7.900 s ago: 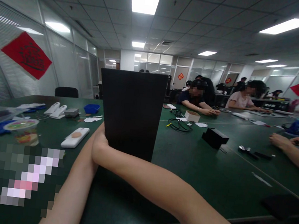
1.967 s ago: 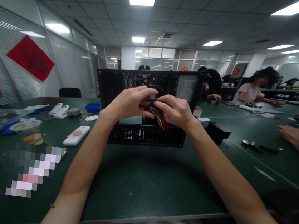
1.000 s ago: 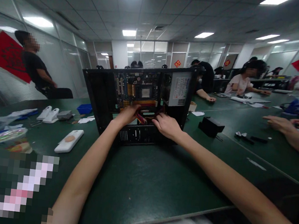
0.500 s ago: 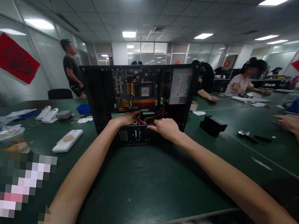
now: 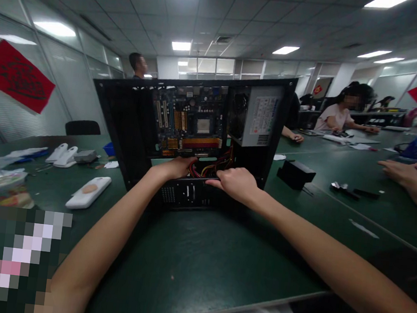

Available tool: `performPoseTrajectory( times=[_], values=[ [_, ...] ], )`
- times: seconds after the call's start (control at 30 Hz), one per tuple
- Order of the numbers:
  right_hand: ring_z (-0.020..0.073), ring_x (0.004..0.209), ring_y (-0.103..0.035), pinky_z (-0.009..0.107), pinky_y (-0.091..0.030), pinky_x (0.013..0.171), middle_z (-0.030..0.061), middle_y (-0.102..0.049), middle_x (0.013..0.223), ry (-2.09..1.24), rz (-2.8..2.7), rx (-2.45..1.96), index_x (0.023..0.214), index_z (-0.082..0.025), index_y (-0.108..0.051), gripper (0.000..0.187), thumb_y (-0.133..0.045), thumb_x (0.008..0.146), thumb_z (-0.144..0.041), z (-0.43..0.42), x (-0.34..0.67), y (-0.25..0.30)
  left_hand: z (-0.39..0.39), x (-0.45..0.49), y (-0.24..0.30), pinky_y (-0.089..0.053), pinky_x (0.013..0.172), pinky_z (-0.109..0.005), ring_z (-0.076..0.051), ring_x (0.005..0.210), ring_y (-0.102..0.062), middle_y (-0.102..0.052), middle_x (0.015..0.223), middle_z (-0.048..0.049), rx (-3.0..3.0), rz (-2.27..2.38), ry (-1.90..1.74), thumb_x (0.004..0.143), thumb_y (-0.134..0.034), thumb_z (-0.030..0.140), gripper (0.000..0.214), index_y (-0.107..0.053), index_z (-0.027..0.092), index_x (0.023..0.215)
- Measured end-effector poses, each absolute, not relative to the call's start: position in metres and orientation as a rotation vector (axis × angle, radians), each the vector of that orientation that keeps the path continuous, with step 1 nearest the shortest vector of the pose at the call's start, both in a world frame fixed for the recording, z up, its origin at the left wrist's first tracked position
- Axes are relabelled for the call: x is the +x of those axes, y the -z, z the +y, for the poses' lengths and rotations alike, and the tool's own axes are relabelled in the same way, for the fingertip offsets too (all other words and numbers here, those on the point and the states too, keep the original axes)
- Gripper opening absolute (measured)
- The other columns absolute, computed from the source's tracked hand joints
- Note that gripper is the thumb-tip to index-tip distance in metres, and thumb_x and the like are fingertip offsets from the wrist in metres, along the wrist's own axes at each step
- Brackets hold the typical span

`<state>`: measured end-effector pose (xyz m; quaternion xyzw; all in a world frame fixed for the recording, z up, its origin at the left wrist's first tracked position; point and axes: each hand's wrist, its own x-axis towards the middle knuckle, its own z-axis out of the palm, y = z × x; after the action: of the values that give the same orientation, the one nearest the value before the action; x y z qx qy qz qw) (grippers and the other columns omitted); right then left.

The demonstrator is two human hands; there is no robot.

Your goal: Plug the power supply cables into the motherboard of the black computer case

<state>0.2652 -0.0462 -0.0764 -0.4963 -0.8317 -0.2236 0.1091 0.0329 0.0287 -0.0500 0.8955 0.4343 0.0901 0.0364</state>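
Observation:
An open black computer case [image 5: 130,117] lies on its side on the green table [image 5: 196,260], its inside facing me. A blue motherboard [image 5: 187,124] and a grey power supply [image 5: 258,114] show inside. A bundle of red, yellow and black cables [image 5: 211,167] hangs below the board. My left hand [image 5: 171,167] is closed at the left end of that bundle, fingertips hidden inside the case. My right hand [image 5: 235,183] is curled over the cables on the right, knuckles toward me.
A white handset-like device [image 5: 87,192] lies left of the case, with more white devices [image 5: 61,155] and plastic bags behind it. A black box [image 5: 296,174] sits to the right. Another person's hands [image 5: 406,174] rest at the far right. Several people sit beyond.
The case went from closed side toward me to open side toward me. Both hands dropped from in front of the motherboard to the cable bundle. A person standing behind walked rightward.

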Motion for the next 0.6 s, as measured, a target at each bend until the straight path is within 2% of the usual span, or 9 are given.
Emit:
performPoseTrajectory(
  times=[0.4, 0.6],
  values=[
    [0.0272, 0.075, -0.074, 0.03, -0.04, 0.059, 0.0132, -0.075, 0.082, 0.632, -2.426, -1.41, 0.09, -0.017, -0.072, 0.069, -0.028, 0.1, -0.068, -0.049, 0.27, 0.077, 0.02, 0.036, 0.05, -0.053, 0.097, -0.038, -0.03, 0.119, -0.066, -0.067, 0.134, -0.0141, 2.742, 1.355, -0.329, 0.092, -0.057, 0.03, 0.043, -0.06, 0.022, 0.135],
    [0.0297, 0.078, -0.074, 0.033, -0.047, 0.063, 0.0132, -0.075, 0.083, 0.547, -2.462, -1.403, 0.09, -0.017, -0.071, 0.064, -0.031, 0.101, -0.066, -0.051, 0.272, 0.075, 0.006, 0.036, 0.035, -0.054, 0.093, -0.038, -0.031, 0.115, -0.068, -0.068, 0.132, -0.0134, 2.84, 1.427, -0.212, 0.094, -0.056, 0.036, 0.043, -0.059, 0.025, 0.136]
  ],
)
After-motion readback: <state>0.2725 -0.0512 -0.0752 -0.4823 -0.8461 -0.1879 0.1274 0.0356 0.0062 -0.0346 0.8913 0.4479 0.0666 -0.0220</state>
